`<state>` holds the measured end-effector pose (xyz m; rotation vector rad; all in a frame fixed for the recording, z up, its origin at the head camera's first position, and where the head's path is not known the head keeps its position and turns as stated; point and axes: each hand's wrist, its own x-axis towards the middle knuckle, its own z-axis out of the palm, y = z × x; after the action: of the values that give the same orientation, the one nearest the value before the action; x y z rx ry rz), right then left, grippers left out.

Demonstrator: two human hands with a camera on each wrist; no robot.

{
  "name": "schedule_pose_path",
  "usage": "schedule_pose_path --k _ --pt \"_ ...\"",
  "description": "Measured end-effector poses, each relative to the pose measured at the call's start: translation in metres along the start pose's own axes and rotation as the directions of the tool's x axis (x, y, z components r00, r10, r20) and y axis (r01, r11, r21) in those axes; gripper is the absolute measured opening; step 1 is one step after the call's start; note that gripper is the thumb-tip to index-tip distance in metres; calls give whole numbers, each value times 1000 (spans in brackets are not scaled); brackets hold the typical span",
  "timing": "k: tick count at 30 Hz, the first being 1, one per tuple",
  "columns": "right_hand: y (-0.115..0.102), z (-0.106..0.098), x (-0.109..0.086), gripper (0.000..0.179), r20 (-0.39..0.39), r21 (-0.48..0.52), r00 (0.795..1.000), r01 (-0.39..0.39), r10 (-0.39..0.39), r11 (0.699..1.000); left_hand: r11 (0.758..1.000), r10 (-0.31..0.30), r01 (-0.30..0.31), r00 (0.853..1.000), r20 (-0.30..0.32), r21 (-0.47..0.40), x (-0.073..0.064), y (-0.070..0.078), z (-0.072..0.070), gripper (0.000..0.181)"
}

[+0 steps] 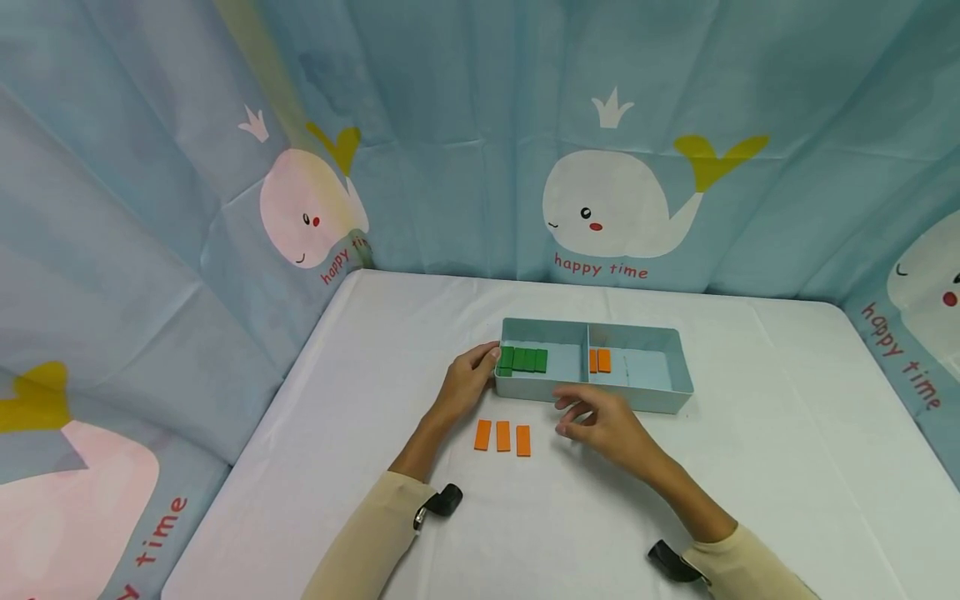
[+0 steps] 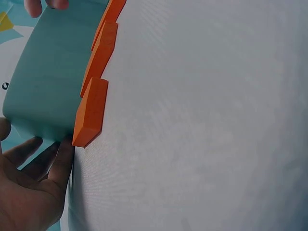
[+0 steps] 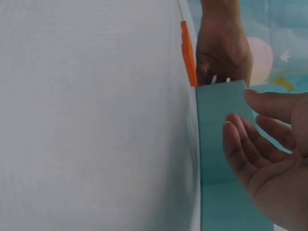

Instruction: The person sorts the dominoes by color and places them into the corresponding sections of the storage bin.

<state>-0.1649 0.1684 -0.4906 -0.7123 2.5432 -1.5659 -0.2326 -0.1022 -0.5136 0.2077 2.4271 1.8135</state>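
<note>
A pale blue-green box (image 1: 633,399) with two compartments stands on the white table. My left hand (image 1: 467,382) touches its left end, the fingers resting against the end wall and the thumb by the rim. In the left wrist view, the fingers of that hand (image 2: 36,187) look fairly straight. My right hand (image 1: 603,421) hovers by the box's front wall, fingers loosely bent and holding nothing. Between the hands, three orange blocks (image 1: 503,436) lie in a row on the table. Several green blocks (image 1: 525,359) fill part of the left compartment; two orange blocks (image 1: 603,361) lie in the right one.
A divider (image 1: 588,354) splits the box into its two compartments. The white table (image 1: 780,433) spreads around it. Behind and beside the table hangs a blue curtain (image 1: 450,183) printed with whales. Each sleeve carries a black wrist camera (image 1: 447,500).
</note>
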Motion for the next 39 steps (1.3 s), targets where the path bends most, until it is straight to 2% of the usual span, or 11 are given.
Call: schedule_pose_path --k 15,22,29,39 --pt "0 17 7 53 111 47 989 -105 99 993 1000 4 -4 1000 -13 -20 0 1 1 56" --pt "-2 24 12 54 144 58 984 -110 101 992 1000 -6 6 1000 -4 5 0 -1 1 57" --pt "-2 32 18 59 179 11 977 -118 114 993 1000 8 -8 1000 -3 -3 0 -2 0 57" --pt "-3 40 23 64 207 -126 969 -108 132 986 999 2 -2 1000 -2 -34 0 -2 1 57"
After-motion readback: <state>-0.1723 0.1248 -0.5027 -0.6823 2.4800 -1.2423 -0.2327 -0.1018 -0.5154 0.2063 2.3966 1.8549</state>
